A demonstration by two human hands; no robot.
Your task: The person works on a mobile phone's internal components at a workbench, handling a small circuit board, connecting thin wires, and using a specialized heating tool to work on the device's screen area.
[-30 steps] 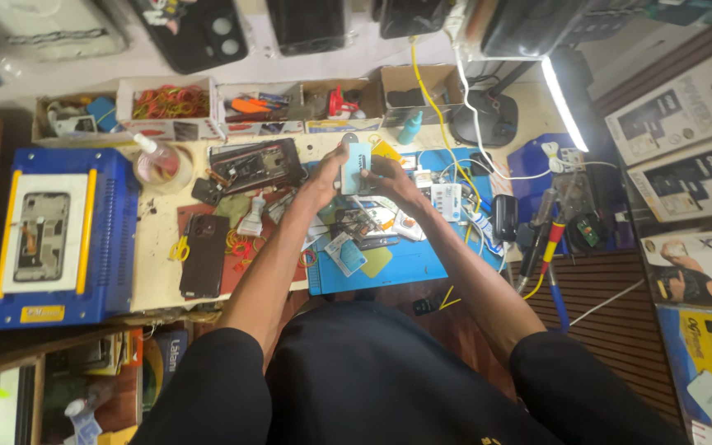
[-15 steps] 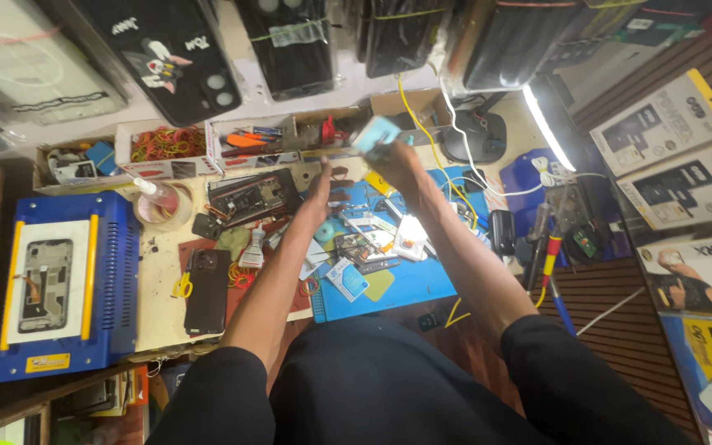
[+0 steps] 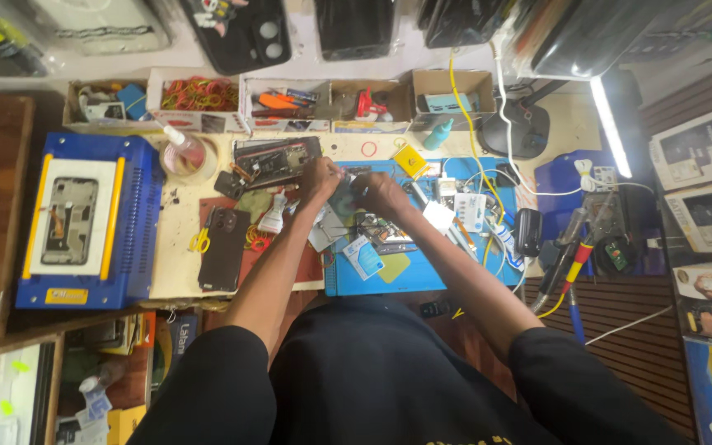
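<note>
The left hand is curling shut on one edge of a small flat greyish phone part, pinching it over the blue work mat, while the right hand is closing on its other edge. A dark phone is lying well left of both, and a soldering handle is resting far right.

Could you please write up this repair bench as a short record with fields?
setting: cluttered bench seen from above
left hand: over the blue mat, on a small dark part; grip unclear
right hand: on the same part, facing the left hand
left of hands: dark phone lying flat, yellow scissors
far left: blue machine with a phone frame on top
back row: open boxes, one with rubber bands
right: lit lamp bar, black mouse
</note>
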